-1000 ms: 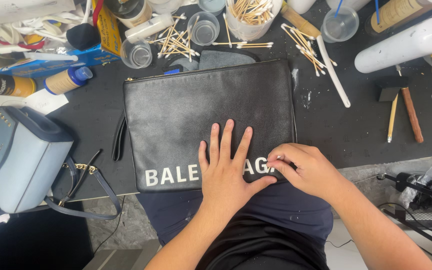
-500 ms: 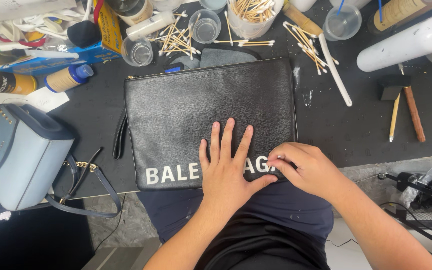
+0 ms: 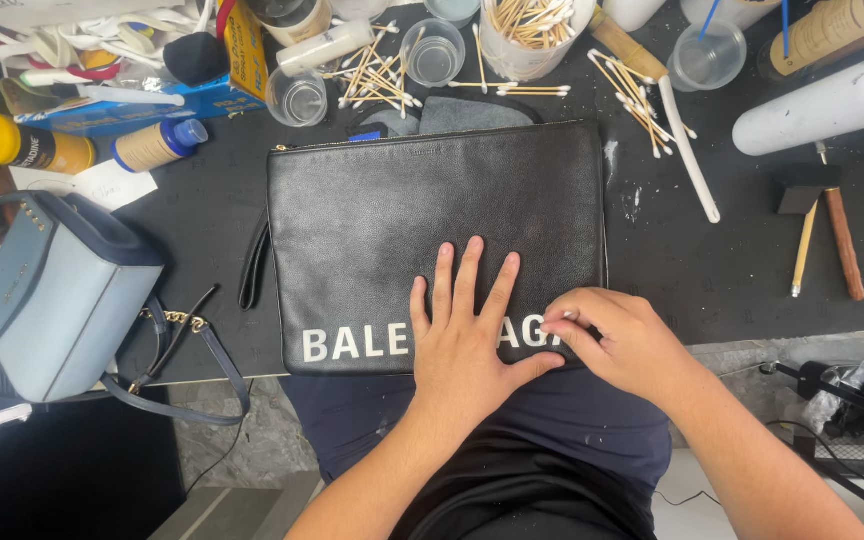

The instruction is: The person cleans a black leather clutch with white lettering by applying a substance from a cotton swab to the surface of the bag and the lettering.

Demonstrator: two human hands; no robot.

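Black worktop (image 3: pixel 722 270), cluttered along the far edge: cotton swabs (image 3: pixel 377 75), clear cups (image 3: pixel 432 52), white bottle (image 3: pixel 832 100). Black leather pouch (image 3: pixel 422 220) lies flat at centre, near edge over the table lip. Left hand (image 3: pixel 467 345) open, palm down, fingers spread on the pouch. Right hand (image 3: pixel 622 340) curled, fingertips pinched at the white lettering; what it pinches can't tell. Light blue handbag (image 3: pixel 52 295) at left.

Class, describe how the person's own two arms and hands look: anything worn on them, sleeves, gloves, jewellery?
Both forearms are bare, with no sleeves in view. The left hand and right hand wear no gloves. No rings, watch or bracelets show.
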